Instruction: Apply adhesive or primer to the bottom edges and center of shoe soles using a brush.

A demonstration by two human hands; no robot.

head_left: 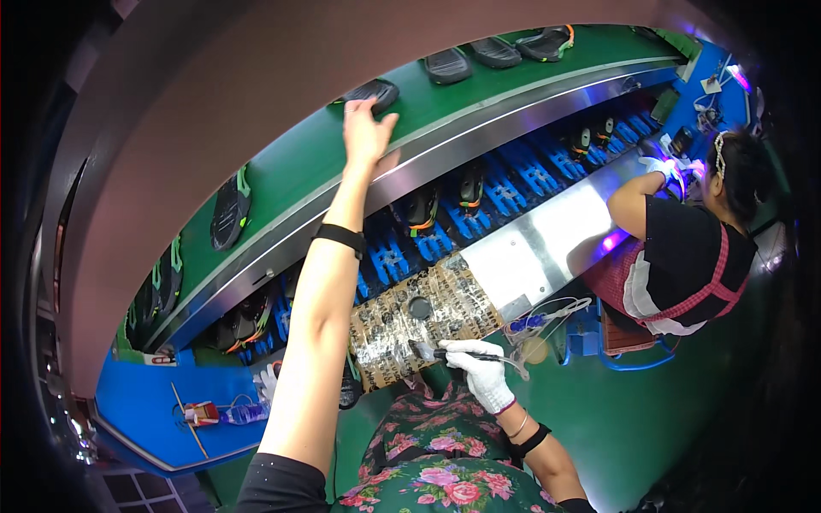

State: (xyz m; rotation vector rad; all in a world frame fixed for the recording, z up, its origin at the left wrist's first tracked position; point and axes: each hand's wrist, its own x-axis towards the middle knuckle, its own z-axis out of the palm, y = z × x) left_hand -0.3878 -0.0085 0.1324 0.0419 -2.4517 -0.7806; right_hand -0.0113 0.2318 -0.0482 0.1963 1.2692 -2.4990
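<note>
My bare left hand (366,137) reaches far forward over the green conveyor belt (295,167). Its thumb and fingers are apart at the near edge of a dark shoe (378,92); whether they touch it is unclear. In a white glove, my right hand (475,359) grips a black-handled brush (440,352) with a clear tube at its back end. The bristles sit over the near part of a bench covered with taped cardboard (389,329). A small round black piece (419,308) lies on that cover.
More dark shoes (447,65) lie along the belt. Below its metal edge runs a row of blue racks (389,256), some bearing shoes (423,209). To the right a co-worker (684,248) sits under purple light. A plastic bottle (245,414) lies on the blue table (154,406) at left.
</note>
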